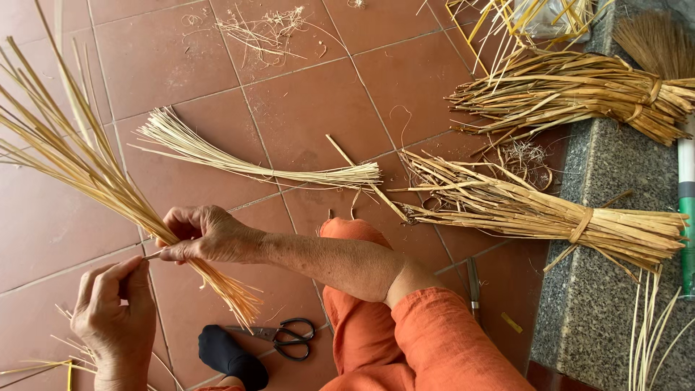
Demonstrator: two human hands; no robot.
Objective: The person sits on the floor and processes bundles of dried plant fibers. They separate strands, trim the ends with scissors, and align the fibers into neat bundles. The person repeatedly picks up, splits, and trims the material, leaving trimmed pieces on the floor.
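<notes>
Straw fills the scene — a fan of long pale stalks (87,170) is gripped at its narrow waist by the right hand (206,235), whose fingers close around the bunch while the forearm crosses in from the right in an orange sleeve (441,340). The stalks spread wide toward the upper left and taper to a shorter brush of ends below the fist. Left hand (116,318) sits just beneath and to the left, thumb and fingertips pinched on a thin strip (150,255) that runs up to the bunch right at the right hand's grip; the two hands are close together, nearly touching.

On the red floor tiles (304,108) lies a loose sheaf of finer pale fibres (253,163), well apart from the hands. Black-handled scissors (286,337) rest on the tiles near the person's dark-socked foot (232,355), below the held bunch. To the right, two tied bundles of coarser straw lie one above the other — the upper bundle (572,90) and the lower bundle (536,210) — partly resting on a speckled stone ledge (601,318).
</notes>
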